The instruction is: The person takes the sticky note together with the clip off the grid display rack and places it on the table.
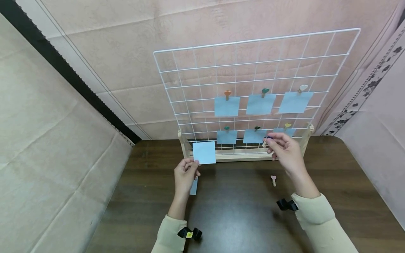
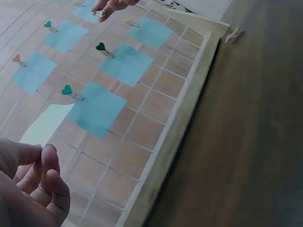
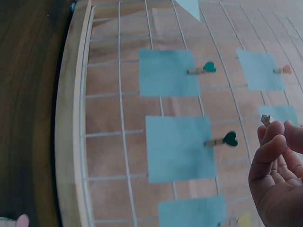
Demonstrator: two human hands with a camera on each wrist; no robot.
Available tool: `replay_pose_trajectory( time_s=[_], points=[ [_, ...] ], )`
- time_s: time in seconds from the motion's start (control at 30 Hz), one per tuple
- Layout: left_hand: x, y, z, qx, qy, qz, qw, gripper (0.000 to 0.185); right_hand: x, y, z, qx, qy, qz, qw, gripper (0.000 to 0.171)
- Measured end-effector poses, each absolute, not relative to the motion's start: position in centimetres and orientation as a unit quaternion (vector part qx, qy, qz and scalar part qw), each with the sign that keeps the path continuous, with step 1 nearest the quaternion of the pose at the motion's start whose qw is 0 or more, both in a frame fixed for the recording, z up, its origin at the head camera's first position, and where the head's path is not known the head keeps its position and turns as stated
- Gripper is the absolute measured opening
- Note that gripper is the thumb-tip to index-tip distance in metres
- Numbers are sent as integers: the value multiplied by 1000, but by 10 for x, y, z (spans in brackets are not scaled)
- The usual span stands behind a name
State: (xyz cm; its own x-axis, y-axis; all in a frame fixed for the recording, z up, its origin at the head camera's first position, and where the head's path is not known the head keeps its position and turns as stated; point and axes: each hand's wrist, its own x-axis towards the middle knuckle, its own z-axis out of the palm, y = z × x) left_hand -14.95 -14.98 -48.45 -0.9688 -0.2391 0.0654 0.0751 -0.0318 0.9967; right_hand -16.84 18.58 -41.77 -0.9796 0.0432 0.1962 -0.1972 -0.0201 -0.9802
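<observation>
My left hand (image 1: 184, 175) pinches a square blue paper note (image 1: 204, 153) by its lower left corner, in front of the lower left of a white wire grid (image 1: 257, 40). Between right thumb and fingertips, my right hand (image 1: 289, 154) holds a small wooden clothespin (image 1: 264, 143); a dark heart shows at the fingertips. That hand is close before the lower right of the grid, overlapping a note there. Two rows of three blue notes hang on the grid, each under a heart-topped clothespin, such as the orange one (image 1: 227, 95) and the white one (image 1: 302, 88).
A pink heart clothespin (image 1: 273, 180) lies on the brown table (image 1: 240, 203), below the right hand. More blue paper (image 1: 194, 187) lies beside the left hand, partly hidden by it. The grid stands in a pale wooden base (image 1: 243, 156). Light cloth (image 1: 110, 45) hangs behind.
</observation>
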Motion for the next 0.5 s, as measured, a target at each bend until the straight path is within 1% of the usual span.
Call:
replay_pose_trajectory(
  time_s=[0.37,0.5],
  points=[
    [-140,-145,-511,79,-693,-710,93,16,-164,207,-437,19,-717,692,82,17],
    [-138,-144,-517,88,-692,-711,88,15,-162,214,-445,17,-726,683,78,28]
  ],
)
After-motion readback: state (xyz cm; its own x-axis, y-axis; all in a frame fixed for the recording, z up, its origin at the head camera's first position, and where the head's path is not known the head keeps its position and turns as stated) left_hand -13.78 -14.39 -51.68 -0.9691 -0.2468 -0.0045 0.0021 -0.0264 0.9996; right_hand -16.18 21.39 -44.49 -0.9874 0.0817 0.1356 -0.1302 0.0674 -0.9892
